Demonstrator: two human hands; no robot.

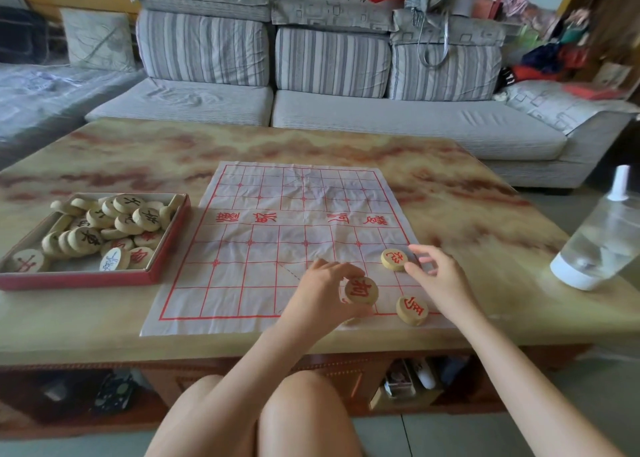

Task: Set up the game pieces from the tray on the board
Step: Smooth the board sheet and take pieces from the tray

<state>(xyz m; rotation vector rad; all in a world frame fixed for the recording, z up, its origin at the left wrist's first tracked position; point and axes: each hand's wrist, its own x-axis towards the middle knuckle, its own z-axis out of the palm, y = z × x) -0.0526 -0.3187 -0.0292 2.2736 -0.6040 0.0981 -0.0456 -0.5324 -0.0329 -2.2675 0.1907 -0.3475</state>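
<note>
A creased white sheet board (263, 242) with a red grid lies on the marbled table. My left hand (322, 290) grips a round wooden piece with a red character (361, 290), tilted up just above the board's near edge. My right hand (436, 269) touches a second red-marked piece (394, 259) lying on the board's right side; its fingers are spread. A third red piece (412, 310) rests at the near right corner. The red-rimmed tray (166, 249) at the left holds several more pieces, red and black.
A clear water bottle (602, 235) with a white base lies tilted at the table's right edge. A grey striped sofa (311, 110) stands behind the table. My knees are below the near table edge.
</note>
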